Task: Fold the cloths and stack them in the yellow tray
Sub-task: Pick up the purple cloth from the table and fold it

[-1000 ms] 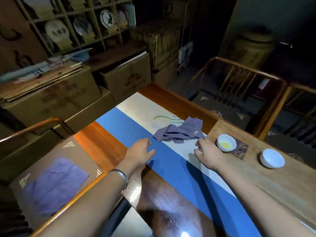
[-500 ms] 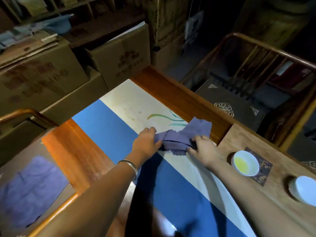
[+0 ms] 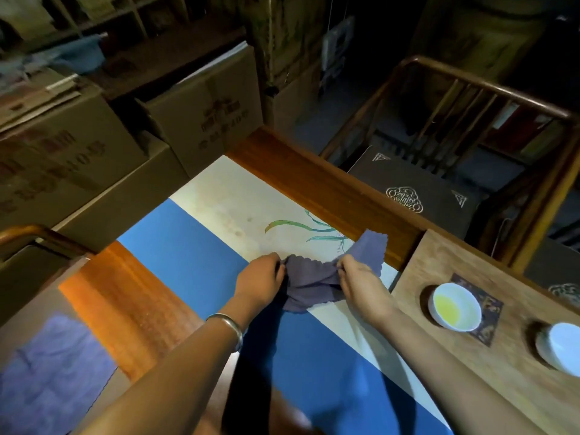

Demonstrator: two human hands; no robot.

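Purple cloth [image 3: 309, 285] bunched btwn left hand [image 3: 262, 279] & right hand [image 3: 359, 284], both pinching it, above table runner [image 3: 201, 246].

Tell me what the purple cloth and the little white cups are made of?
Purple cloth: soft fabric, maybe microfibre; it crumples between both hands and has a zigzag-cut edge. White cups: likely glazed ceramic or porcelain; smooth, slightly shiny, thin-rimmed. One holds yellow liquid.

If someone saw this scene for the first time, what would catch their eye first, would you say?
Probably the crumpled purple cloth mid-table, pinched between the left hand and right hand over the blue and cream runner. Next, the white cup of yellow liquid on the wooden tray at right.
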